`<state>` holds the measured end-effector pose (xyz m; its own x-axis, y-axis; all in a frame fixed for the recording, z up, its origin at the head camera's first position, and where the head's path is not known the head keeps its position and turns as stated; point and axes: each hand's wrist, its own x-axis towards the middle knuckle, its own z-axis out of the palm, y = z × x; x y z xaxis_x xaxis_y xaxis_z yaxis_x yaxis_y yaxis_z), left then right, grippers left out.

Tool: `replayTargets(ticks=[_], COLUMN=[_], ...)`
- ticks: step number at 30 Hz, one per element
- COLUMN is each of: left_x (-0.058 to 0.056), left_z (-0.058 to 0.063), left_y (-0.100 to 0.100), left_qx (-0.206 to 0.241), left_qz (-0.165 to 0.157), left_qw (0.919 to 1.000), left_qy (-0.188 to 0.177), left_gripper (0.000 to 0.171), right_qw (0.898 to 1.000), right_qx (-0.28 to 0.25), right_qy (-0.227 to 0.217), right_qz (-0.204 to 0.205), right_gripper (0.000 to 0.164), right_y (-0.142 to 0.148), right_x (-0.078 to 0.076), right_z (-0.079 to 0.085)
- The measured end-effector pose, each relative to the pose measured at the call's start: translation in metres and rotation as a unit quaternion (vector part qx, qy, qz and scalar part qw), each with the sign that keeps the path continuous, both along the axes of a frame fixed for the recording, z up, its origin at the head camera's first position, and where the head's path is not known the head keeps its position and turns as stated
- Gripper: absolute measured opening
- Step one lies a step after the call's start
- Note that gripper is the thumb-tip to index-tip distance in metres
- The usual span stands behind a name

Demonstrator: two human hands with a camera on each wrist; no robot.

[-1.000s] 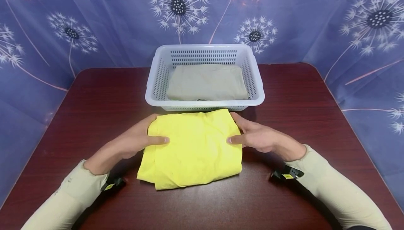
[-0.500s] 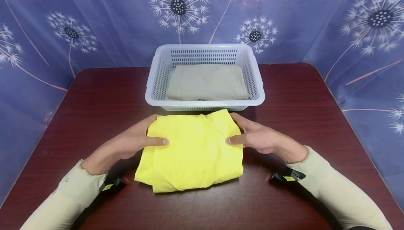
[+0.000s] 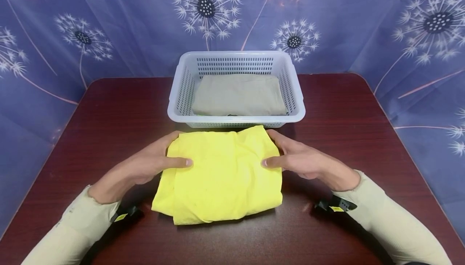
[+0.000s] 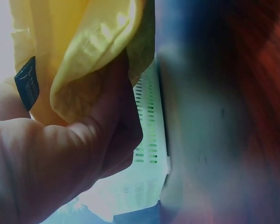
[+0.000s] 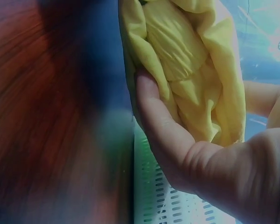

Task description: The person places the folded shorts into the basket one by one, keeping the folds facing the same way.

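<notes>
A folded yellow garment [image 3: 221, 176] is held between both hands in front of the basket, its top face up. On its left edge my left hand [image 3: 149, 162] grips it, thumb on top and fingers tucked beneath. My right hand [image 3: 301, 160] grips the right edge the same way. In the left wrist view, a small dark label [image 4: 27, 84] shows at the garment's side, and fingers [image 4: 123, 121] reach under the fold. Bunched layers of the yellow garment [image 5: 186, 70] rest over the fingers [image 5: 161, 116] in the right wrist view.
Just beyond the garment stands a white perforated plastic basket [image 3: 236, 118] with a folded light-grey cloth [image 3: 237, 95] lying in it. Everything is on a dark red wooden table [image 3: 120, 107]. A blue curtain with dandelion prints [image 3: 138, 22] hangs behind.
Both hands keep their grip on the yellow garment. Its near edge has come slightly lower in the head view, and the hands have spread a little apart. The basket has stayed put.
</notes>
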<state>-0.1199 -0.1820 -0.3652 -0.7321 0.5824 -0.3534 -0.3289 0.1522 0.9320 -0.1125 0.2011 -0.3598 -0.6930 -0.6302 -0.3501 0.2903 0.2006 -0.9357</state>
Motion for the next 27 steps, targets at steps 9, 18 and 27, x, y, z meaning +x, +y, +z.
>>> replayTargets(ticks=[9, 18, 27], left_x=[0.007, 0.01, 0.011], left_z=[0.007, 0.015, 0.021], left_y=[-0.001, 0.0, 0.001], left_qx=[0.005, 0.008, 0.01], left_qz=[-0.009, -0.01, -0.009], left_qw=[0.9998, 0.9998, 0.9999], left_qy=[0.018, 0.012, 0.007], left_gripper=[0.074, 0.068, 0.068], right_qw=[1.0, 0.999, 0.998], right_qx=[-0.015, -0.035, -0.05], right_qy=[0.002, 0.021, 0.045], right_qz=[0.0, 0.007, 0.021], right_gripper=[0.075, 0.078, 0.082], right_y=[0.001, 0.004, 0.008], right_x=[0.004, 0.008, 0.008], right_z=[0.007, 0.017, 0.022])
